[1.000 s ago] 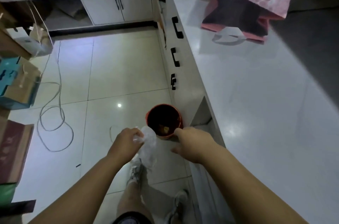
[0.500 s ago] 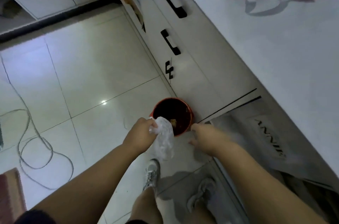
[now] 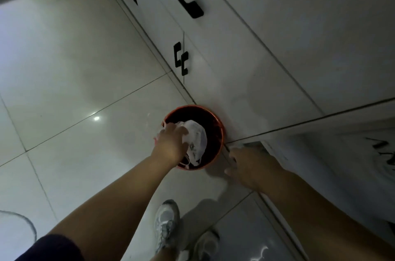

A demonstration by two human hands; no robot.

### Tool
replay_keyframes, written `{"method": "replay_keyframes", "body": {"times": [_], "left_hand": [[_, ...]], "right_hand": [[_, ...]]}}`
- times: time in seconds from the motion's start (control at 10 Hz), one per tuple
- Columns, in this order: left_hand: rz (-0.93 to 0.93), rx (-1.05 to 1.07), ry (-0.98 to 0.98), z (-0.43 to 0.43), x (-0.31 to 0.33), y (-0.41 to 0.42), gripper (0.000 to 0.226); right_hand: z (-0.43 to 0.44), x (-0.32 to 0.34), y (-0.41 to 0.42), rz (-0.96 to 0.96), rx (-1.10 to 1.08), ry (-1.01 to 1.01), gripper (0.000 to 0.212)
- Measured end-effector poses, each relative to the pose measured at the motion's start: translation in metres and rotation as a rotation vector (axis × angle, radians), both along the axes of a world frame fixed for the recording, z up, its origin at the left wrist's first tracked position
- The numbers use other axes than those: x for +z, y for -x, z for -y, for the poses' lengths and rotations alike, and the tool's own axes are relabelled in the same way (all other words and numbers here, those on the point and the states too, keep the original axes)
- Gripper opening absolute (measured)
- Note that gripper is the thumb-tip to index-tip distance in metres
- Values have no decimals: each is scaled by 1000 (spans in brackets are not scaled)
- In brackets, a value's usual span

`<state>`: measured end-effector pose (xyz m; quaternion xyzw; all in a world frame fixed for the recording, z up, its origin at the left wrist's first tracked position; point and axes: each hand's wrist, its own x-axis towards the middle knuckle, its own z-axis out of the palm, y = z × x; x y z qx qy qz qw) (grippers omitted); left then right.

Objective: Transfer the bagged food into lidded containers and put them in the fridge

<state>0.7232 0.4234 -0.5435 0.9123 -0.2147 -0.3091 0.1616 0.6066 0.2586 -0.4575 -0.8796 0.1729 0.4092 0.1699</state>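
Grips a crumpled white plastic bag [image 3: 197, 136] in the left hand [image 3: 171, 145], fingers curled down over it and the back of the hand turned up. Seems meant to push the bag low instead of dropping it from above. Holds it already inside the red bin [image 3: 221, 126], below the rim, with the hand at the 9 o'clock side of the opening and the loose folds spreading toward 3 o'clock. Reads as throwing out an emptied bag. Shows no food in the bag, though the dim light in the bin makes that hard to confirm. Shows no lidded containers, no food and no fridge either, so gives no way to judge how far the task has got.

Hangs the right hand [image 3: 252, 164] at 4 o'clock of the bin, fingers loose and slightly spread, holding nothing. Brings the fingertips close to the bottom edge of the cabinet [image 3: 245, 72]; cannot tell whether touching or just beside. Probably there for balance while bending down.

Has the bin standing on the tiled floor [image 3: 74, 68], tight against the white cabinet front at its 1 o'clock, likely to stay out of the walking path. Shows a pair of small black handles [image 3: 180, 61] at 12 o'clock of the bin, and the person's shoes [image 3: 166, 224] at 6 o'clock, planted near enough to reach in.
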Motion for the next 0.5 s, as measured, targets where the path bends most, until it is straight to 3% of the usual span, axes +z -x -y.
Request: {"method": "replay_keyframes", "body": {"times": [0.1, 0.3, 0.5], "left_hand": [[-32, -45, 28, 14, -40, -8, 44], [-196, -356, -58, 15, -90, -6, 46], [-313, -238, -105, -9, -52, 7, 46]], "right_hand": [[7, -33, -5, 6, 3, 20, 45], [11, -53, -12, 0, 17, 28, 42], [1, -19, -14, 0, -14, -7, 43]]}}
